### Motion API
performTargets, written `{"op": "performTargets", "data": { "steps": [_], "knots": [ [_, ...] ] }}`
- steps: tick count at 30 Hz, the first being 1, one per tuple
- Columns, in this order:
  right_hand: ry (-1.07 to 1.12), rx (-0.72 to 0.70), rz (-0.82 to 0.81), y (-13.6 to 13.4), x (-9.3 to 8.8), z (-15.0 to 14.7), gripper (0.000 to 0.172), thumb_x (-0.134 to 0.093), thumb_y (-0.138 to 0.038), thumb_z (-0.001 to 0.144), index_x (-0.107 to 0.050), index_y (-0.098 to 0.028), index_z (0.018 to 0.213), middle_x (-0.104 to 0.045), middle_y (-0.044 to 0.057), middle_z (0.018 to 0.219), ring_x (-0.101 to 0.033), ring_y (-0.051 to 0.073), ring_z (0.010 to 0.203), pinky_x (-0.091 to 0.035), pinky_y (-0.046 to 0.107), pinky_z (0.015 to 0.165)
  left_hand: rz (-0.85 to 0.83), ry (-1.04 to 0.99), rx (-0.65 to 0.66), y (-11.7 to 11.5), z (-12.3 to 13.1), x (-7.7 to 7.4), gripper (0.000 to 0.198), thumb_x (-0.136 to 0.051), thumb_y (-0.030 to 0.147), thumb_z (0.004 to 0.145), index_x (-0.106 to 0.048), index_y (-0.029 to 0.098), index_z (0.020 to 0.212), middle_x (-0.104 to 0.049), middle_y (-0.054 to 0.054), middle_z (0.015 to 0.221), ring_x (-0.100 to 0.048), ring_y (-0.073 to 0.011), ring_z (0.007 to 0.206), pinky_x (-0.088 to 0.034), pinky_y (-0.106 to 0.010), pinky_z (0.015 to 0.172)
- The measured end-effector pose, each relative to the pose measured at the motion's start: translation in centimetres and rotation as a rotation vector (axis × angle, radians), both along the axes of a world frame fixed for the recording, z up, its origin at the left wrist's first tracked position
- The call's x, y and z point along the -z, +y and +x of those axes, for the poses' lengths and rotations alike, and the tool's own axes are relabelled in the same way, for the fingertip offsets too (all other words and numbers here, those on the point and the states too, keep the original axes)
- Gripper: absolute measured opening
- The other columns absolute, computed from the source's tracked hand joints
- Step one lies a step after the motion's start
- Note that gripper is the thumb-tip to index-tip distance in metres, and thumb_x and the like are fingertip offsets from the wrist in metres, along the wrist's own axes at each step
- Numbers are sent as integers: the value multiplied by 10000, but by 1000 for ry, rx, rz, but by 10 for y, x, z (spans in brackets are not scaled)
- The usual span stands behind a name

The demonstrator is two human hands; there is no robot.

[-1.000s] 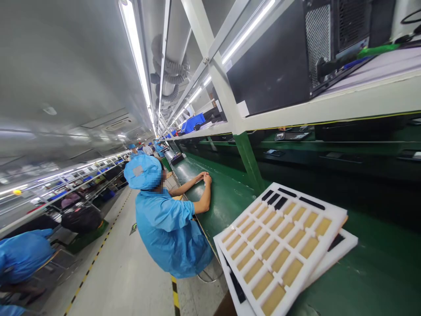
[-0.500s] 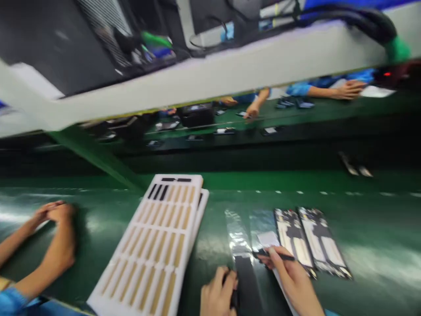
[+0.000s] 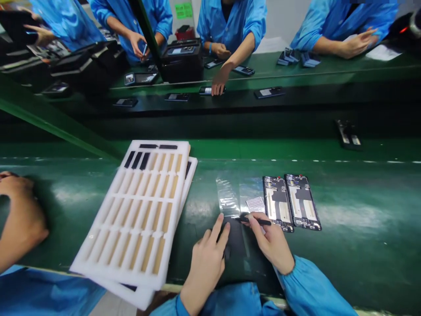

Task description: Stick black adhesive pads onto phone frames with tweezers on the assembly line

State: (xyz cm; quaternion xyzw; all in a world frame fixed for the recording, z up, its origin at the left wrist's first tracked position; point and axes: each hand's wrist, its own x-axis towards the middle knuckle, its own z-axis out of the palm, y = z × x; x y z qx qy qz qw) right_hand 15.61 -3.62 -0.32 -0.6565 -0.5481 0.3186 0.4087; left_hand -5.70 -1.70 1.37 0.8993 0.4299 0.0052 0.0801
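The right hand [image 3: 269, 241] pinches a black pen-like tool [image 3: 258, 221] beside 2 phone frames [image 3: 289, 202] on the bench [image 3: 362, 197]; the left hand [image 3: 207, 263], fingers spread, rests on a dark strip [image 3: 235, 250]. A slip could scratch the frames.

Left hand [image 3: 207, 267] on dark film [image 3: 235, 250], right hand [image 3: 269, 241] pinching a black pen-like tool [image 3: 261, 222] beside phone frames [image 3: 277, 204].

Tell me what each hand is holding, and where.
The right hand pinches a black stick between thumb and fingers, near its left end. The left hand is on dark film; whether it grips cannot be told.
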Motion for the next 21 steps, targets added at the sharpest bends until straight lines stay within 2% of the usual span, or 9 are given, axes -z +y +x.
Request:
{"op": "performTargets", "data": {
  "steps": [5,8,10,11,12,14,16,18,21],
  "knots": [
    [18,14,-48,3,1,-1,250,-477,-392,1028,-660,-222,1050,-744,46,976,-724,199,887,-552,292,800,-34,20,38,7,7,-5,655,-515,33,852,-472,201,1483,-361,-49,1607,-659,-238,956,-631,-362,663],
    [141,43,-74,4,-5,-4,287,-497,-419,1016,-691,-207,1025,-759,66,987,-738,213,905,-577,299,814,-71,-30,34,10,8,-7,679,-524,-16,787,-514,180,1437,-433,-76,1565,-677,-268,936,-623,-389,613],
    [252,117,-53,-1,-17,-5,299,-523,-429,1004,-715,-200,985,-769,73,947,-747,218,874,-597,302,797,-122,-229,-61,10,10,-8,576,-528,5,820,-564,191,1364,-544,-95,1480,-684,-286,997,-626,-398,687],
    [295,170,-23,-6,-25,-6,301,-534,-427,999,-726,-199,959,-770,75,932,-749,221,863,-606,303,783,-182,-397,-159,9,12,-9,487,-557,55,857,-579,202,1320,-622,-104,1391,-691,-277,1002,-623,-380,719],
    [326,220,14,-10,-34,-8,300,-539,-421,997,-733,-200,938,-770,76,927,-749,223,860,-613,304,771,-279,-602,-281,7,15,-11,390,-588,137,897,-581,214,1279,-696,-105,1263,-710,-249,937,-617,-337,695],
    [345,268,87,-19,-52,-11,279,-543,-384,998,-746,-212,914,-768,72,944,-745,221,889,-619,295,766,-598,-1051,-518,4,23,-18,280,-568,383,967,-562,226,1199,-754,-67,941,-674,-155,607,-533,-223,479],
    [318,225,124,-23,-67,-16,245,-552,-334,997,-759,-233,915,-770,54,930,-746,198,885,-620,257,760,-982,-1412,-662,1,34,-27,403,-402,582,999,-549,219,1096,-688,-9,676,-450,-82,326,-308,-155,283],
    [274,157,134,-23,-76,-22,216,-567,-303,991,-768,-253,933,-774,35,896,-751,172,845,-618,213,742,-1238,-1624,-710,0,43,-36,518,-270,638,1008,-546,201,973,-606,15,529,-325,-60,252,-190,-128,243],
    [263,144,132,-23,-77,-26,217,-562,-308,993,-769,-253,959,-775,38,898,-756,171,817,-628,216,731,-1341,-1713,-718,1,50,-44,511,-321,604,1017,-574,171,919,-563,23,464,-296,-46,232,-199,-110,239]
  ]
}}
